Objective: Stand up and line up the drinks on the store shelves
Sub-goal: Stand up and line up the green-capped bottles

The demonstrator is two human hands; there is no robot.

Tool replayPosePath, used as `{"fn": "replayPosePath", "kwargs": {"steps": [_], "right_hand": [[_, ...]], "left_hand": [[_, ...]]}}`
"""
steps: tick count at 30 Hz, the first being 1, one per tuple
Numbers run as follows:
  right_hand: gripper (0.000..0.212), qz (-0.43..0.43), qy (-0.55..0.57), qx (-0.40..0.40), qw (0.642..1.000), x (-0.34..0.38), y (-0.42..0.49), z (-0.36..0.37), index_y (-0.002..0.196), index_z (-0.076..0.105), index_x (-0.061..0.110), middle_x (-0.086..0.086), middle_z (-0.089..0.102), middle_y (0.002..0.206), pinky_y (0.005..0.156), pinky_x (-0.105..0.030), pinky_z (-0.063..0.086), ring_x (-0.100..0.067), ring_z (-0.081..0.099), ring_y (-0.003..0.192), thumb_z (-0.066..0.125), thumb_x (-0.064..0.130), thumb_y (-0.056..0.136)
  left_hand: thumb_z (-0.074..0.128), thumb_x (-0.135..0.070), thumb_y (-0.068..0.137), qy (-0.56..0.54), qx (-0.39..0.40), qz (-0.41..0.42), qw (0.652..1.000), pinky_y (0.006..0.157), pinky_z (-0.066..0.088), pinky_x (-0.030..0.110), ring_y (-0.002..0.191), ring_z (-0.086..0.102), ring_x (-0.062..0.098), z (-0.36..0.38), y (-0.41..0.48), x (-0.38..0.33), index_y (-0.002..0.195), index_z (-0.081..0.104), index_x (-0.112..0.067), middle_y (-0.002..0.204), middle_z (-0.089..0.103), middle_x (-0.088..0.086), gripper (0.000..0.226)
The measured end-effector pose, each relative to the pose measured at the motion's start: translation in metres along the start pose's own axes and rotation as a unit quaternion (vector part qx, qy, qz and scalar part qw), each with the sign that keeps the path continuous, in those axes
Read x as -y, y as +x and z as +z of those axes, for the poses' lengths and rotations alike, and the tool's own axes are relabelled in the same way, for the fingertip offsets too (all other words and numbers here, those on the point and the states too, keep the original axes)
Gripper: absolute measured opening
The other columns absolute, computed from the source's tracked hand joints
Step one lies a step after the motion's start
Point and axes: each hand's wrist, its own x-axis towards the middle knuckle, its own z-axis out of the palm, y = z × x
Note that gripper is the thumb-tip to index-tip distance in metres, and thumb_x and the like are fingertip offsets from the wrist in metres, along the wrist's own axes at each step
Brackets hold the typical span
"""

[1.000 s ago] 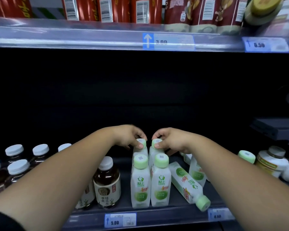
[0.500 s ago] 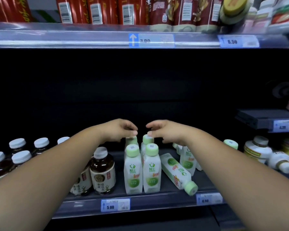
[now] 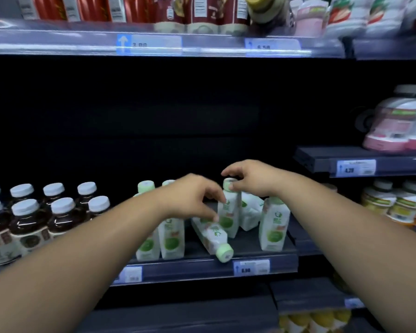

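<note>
Shelf tidying, mid-row: two hands working on white bottles with green caps.

Dark store shelf (image 3: 250, 265) carries brown tea bottles with white caps (image 3: 29, 227) in neat ranks at its left, then a pair of upright white bottles (image 3: 160, 241), then the muddle. Right hand (image 3: 252, 179) is pinched on the green cap of a tilted white plastic bottle (image 3: 228, 212); to do this well, I judge it should pivot the bottle upright on its base, not lift it. Left hand (image 3: 192, 198) hangs fingers apart and curled, its fingertips (image 3: 215, 218) at the base end of a fallen white bottle (image 3: 211, 236) that lies cap-forward at the shelf lip; whether they touch it I cannot tell. That one looks likely to roll off, so grip its body firmly.
</note>
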Motion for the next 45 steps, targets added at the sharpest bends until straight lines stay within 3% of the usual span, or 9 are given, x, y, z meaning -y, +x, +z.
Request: {"fn": "replayPosePath", "kwargs": {"steps": [3, 7, 16, 21, 28, 32, 37, 42, 45], "right_hand": [[0.047, 0.005, -0.011, 0.006, 1.0, -0.014, 0.002, 0.01, 0.14, 0.056, 0.029, 0.004, 0.059, 0.14, 0.104, -0.033, 0.047, -0.014, 0.058, 0.121, 0.068, 0.029, 0.095], [0.031, -0.006, -0.004, -0.02, 1.0, -0.024, 0.01, 0.014, 0.125, 0.065, 0.03, 0.005, 0.063, 0.124, 0.088, -0.029, 0.049, -0.014, 0.061, 0.106, 0.067, 0.032, 0.095], [0.012, -0.019, -0.002, -0.033, 0.999, -0.028, 0.022, 0.016, 0.096, 0.065, 0.035, 0.008, 0.065, 0.109, 0.082, -0.029, 0.05, -0.012, 0.062, 0.097, 0.075, 0.034, 0.088], [0.025, -0.025, -0.015, -0.041, 0.999, -0.025, 0.025, 0.01, 0.076, 0.059, 0.034, 0.009, 0.062, 0.099, 0.071, -0.026, 0.048, -0.009, 0.061, 0.088, 0.083, 0.032, 0.079], [0.03, -0.056, -0.01, 0.013, 0.998, -0.027, 0.005, -0.008, 0.1, 0.065, 0.023, 0.008, 0.061, 0.099, 0.074, -0.025, 0.051, -0.01, 0.06, 0.089, 0.084, 0.017, 0.078], [0.043, -0.036, 0.011, 0.072, 0.997, -0.019, -0.007, -0.014, 0.12, 0.063, 0.022, 0.001, 0.064, 0.107, 0.071, -0.028, 0.059, -0.012, 0.066, 0.083, 0.081, 0.012, 0.081], [0.033, -0.02, -0.057, 0.061, 0.996, -0.014, -0.009, -0.014, 0.11, 0.068, 0.028, 0.011, 0.063, 0.1, 0.066, -0.024, 0.054, -0.01, 0.066, 0.083, 0.082, 0.027, 0.08], [0.03, -0.018, -0.032, 0.046, 0.998, -0.012, -0.009, -0.008, 0.11, 0.069, 0.026, 0.012, 0.063, 0.1, 0.08, -0.028, 0.057, -0.006, 0.063, 0.087, 0.08, 0.021, 0.082], [0.033, -0.03, -0.014, 0.043, 0.999, -0.012, -0.008, -0.004, 0.115, 0.069, 0.024, 0.014, 0.063, 0.106, 0.085, -0.022, 0.049, -0.002, 0.059, 0.096, 0.079, 0.018, 0.084]], "left_hand": [[0.085, -0.031, 0.072, 0.053, 0.076, -0.024, 0.995, 0.084, 0.043, 0.019, 0.096, 0.053, -0.005, 0.043, 0.01, -0.006, 0.109, 0.071, -0.033, 0.106, 0.063, -0.02, 0.04], [0.088, -0.034, 0.065, 0.101, 0.113, -0.037, 0.988, 0.091, 0.047, 0.034, 0.109, 0.055, 0.014, 0.088, 0.019, 0.0, 0.108, 0.07, -0.032, 0.113, 0.062, -0.01, 0.047], [0.086, -0.035, 0.064, 0.212, 0.123, 0.003, 0.969, 0.1, 0.037, 0.036, 0.122, 0.042, 0.018, 0.105, 0.021, 0.0, 0.118, 0.067, -0.036, 0.129, 0.053, -0.007, 0.058], [0.08, -0.027, 0.073, 0.22, 0.098, 0.006, 0.971, 0.083, 0.038, 0.028, 0.118, 0.048, 0.018, 0.092, 0.025, -0.001, 0.121, 0.065, -0.032, 0.123, 0.057, -0.008, 0.05], [0.079, -0.04, 0.073, 0.176, 0.021, -0.055, 0.983, 0.085, 0.05, 0.036, 0.098, 0.058, 0.014, 0.021, 0.029, 0.0, 0.114, 0.062, -0.034, 0.107, 0.062, -0.01, 0.044], [0.068, -0.042, 0.089, 0.144, 0.052, -0.106, 0.983, 0.091, 0.045, 0.027, 0.111, 0.056, 0.01, -0.012, 0.033, 0.004, 0.135, 0.052, -0.033, 0.12, 0.057, -0.016, 0.05], [0.063, -0.043, 0.092, 0.162, 0.055, -0.135, 0.976, 0.066, 0.043, 0.024, 0.082, 0.055, 0.005, -0.019, 0.042, 0.02, 0.124, 0.06, -0.028, 0.106, 0.06, -0.01, 0.036], [0.067, -0.045, 0.089, 0.172, 0.054, -0.144, 0.973, 0.083, 0.049, 0.034, 0.095, 0.057, 0.013, -0.022, 0.05, 0.033, 0.124, 0.059, -0.03, 0.108, 0.06, -0.01, 0.039], [0.064, -0.058, 0.085, 0.236, 0.062, -0.183, 0.952, 0.072, 0.048, 0.033, 0.086, 0.059, 0.016, -0.026, 0.057, 0.034, 0.111, 0.06, -0.023, 0.096, 0.063, -0.005, 0.044]]}}
